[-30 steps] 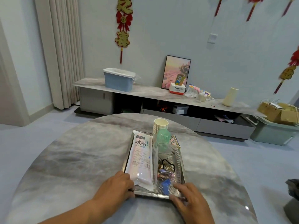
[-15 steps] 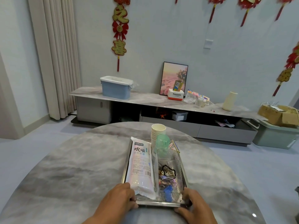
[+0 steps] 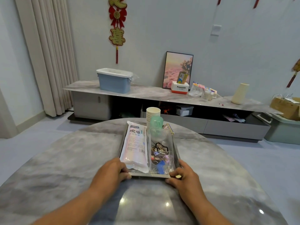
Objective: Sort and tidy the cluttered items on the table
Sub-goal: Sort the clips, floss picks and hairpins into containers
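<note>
A metal tray [image 3: 150, 175] sits on the round marble table [image 3: 65, 159]. My left hand [image 3: 112, 171] grips its near left corner and my right hand [image 3: 183, 177] grips its near right corner. On the tray lies a long white packet [image 3: 135, 145] at the left. A clear plastic box [image 3: 162, 151] with small items, a black hair tie among them, fills the right side. A stack of paper cups [image 3: 152, 114] and a green plastic cup [image 3: 156, 127] stand at the tray's far end.
Beyond the table runs a low marble TV cabinet [image 3: 146, 93] with a blue lidded bin [image 3: 115, 80], a framed picture [image 3: 177, 70], a white Panasonic box [image 3: 180, 87] and a cream vase [image 3: 240, 93]. Curtains [image 3: 47, 54] hang at the left. A cardboard box [image 3: 285, 104] rests at the right.
Both hands have closed on the tray's near corners; the right hand moved from the near edge to the right corner. The tray sits further from me and the view has tilted.
</note>
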